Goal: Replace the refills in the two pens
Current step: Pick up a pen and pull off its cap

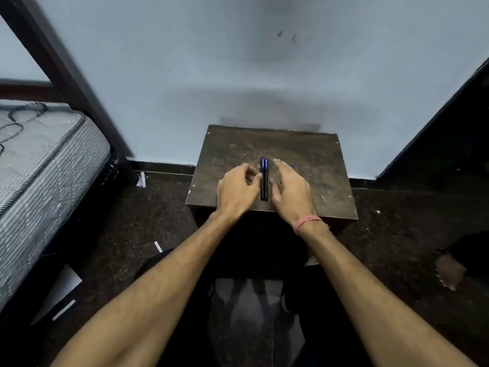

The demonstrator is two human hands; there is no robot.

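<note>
Two dark pens with blue ends (264, 180) lie side by side on the scuffed brown wooden stool (312, 160). Left hand (236, 192), fingers curled, touches them; right hand (291, 190), fingers spread, hides a small blue item.

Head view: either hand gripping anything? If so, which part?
Nothing is lifted. The two dark pens with blue ends lie side by side on the brown wooden table. Left hand fingertips touch their left side mid-barrel; right hand lies open beside them.
</note>
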